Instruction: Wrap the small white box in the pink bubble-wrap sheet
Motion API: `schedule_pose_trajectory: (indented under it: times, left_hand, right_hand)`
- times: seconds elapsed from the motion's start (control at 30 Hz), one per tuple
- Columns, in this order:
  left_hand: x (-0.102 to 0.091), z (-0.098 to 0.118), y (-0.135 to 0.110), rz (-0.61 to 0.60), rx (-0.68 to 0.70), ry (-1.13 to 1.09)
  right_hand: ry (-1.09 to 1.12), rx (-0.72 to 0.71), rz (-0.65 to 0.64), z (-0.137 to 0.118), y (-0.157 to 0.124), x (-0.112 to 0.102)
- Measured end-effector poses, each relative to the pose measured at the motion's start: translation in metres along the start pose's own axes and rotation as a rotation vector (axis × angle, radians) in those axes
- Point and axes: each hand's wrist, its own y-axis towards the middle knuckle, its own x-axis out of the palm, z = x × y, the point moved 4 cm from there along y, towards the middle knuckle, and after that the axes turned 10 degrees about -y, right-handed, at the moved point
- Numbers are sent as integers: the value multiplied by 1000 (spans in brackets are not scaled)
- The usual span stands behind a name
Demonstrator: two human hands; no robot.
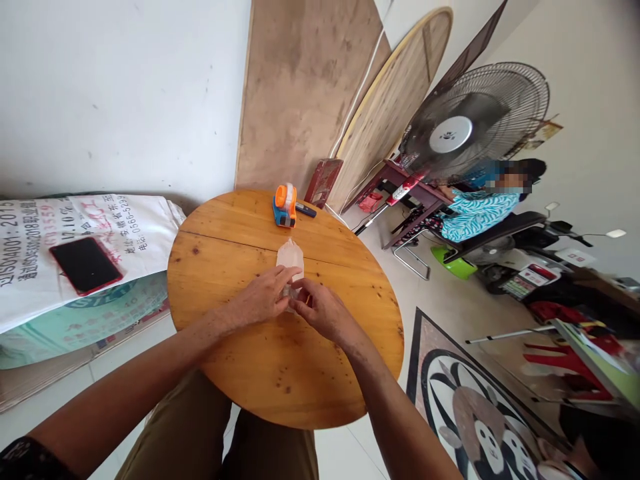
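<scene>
Over the middle of the round wooden table [240, 393], both hands meet at a pale, translucent plastic bag [290, 255]. My left hand [270, 291] lies across the bag's near part, its fingers closed on it. From the other side, my right hand [323, 308] pinches the gathered near end with thumb and fingers. The fingers hide that end, and I cannot make out what is inside. Beyond the bag stands a blue-and-orange tape dispenser [285, 207]. A dark-handled tool [306, 210] lies against its right side.
To the left, a phone [86, 265] rests on printed white sacks [145, 220]. A large fan [475, 123] stands at the back right, near a seated person [483, 213]. Wooden boards [305, 87] lean on the wall behind the table. A panda-patterned floor inlay [480, 413] lies at right.
</scene>
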Motion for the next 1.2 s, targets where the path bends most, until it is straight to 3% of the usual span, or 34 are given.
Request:
schedule_pose_trajectory:
  times: [0.2, 0.33, 0.47, 0.67, 0.77, 0.9, 1.07, 1.2]
  left_hand:
    - [-16, 9, 15, 26, -338, -70]
    - [-10, 14, 27, 4, -460, -53]
    - [-1, 7, 29, -37, -468, -27]
    - [2, 3, 23, -92, -356, 42]
    - [0, 7, 26, -118, -268, 159]
    - [-3, 6, 29, -113, -198, 219]
    - [-2, -4, 29, -135, -278, 90]
    - [1, -10, 28, -187, -318, 31]
  right_hand:
    - [-161, 22, -52, -8, 4, -10]
    - [-95, 14, -80, -1, 10, -8]
    - [73, -9, -100, 8, 16, -5]
    - [483, -109, -187, 24, 19, -7]
    - [659, -43, -51, 42, 28, -14]
    - [673, 5, 190, 58, 49, -15]
    - [556, -60, 420, 65, 63, 0]
    - [429, -146, 507, 70, 60, 10]
